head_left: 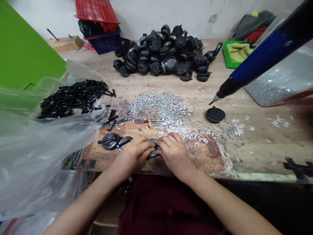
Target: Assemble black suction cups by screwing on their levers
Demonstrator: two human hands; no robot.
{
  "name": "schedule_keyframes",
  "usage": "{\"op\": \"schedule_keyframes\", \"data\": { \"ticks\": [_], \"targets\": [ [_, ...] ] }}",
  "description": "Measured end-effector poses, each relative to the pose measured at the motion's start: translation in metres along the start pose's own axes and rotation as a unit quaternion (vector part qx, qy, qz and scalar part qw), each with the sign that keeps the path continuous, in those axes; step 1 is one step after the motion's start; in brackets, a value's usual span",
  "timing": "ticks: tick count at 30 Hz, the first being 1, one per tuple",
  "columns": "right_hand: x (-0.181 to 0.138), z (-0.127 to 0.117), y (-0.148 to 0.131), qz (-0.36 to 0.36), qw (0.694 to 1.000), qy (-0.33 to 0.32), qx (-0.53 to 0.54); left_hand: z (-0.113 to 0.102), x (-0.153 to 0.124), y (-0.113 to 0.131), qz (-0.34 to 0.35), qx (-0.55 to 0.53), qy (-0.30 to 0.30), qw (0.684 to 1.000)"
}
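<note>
Near the table's front edge, my left hand (139, 147) and my right hand (171, 150) meet over a round black disc-shaped part (153, 152). The fingers of both hands close on it from either side and hide most of it. Just left of my left hand lie two more round black parts, one (106, 143) fully seen with a black lever across its top, the other (122, 143) partly covered by the hand. Behind my hands are a heap of small metal pins (156, 102), white plastic bits (181, 129) and a red-handled screwdriver (143, 121).
A big pile of round black parts (156, 52) stands at the back. Black levers (70, 98) spill from a clear plastic bag (49, 156) at left. A blue power screwdriver (259, 58) hangs at right above a black disc (215, 114). Another person's blurred hand (300, 114) shows at far right.
</note>
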State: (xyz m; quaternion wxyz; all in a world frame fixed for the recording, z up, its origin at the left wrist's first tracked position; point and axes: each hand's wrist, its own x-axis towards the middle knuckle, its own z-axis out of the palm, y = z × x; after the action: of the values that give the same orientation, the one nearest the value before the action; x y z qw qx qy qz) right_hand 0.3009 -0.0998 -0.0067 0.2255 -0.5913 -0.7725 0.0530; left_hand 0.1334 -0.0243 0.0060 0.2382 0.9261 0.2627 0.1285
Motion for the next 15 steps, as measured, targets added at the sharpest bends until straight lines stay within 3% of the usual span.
{"op": "schedule_keyframes", "data": {
  "ticks": [8, 15],
  "targets": [
    [0.005, 0.000, 0.018, -0.021, 0.994, -0.015, 0.107, 0.005, 0.001, 0.000, 0.039, 0.053, -0.031, 0.997],
    [0.008, 0.000, 0.019, -0.015, 0.992, -0.008, 0.122, 0.002, -0.006, 0.004, 0.038, 0.051, -0.052, 0.997]
  ]
}}
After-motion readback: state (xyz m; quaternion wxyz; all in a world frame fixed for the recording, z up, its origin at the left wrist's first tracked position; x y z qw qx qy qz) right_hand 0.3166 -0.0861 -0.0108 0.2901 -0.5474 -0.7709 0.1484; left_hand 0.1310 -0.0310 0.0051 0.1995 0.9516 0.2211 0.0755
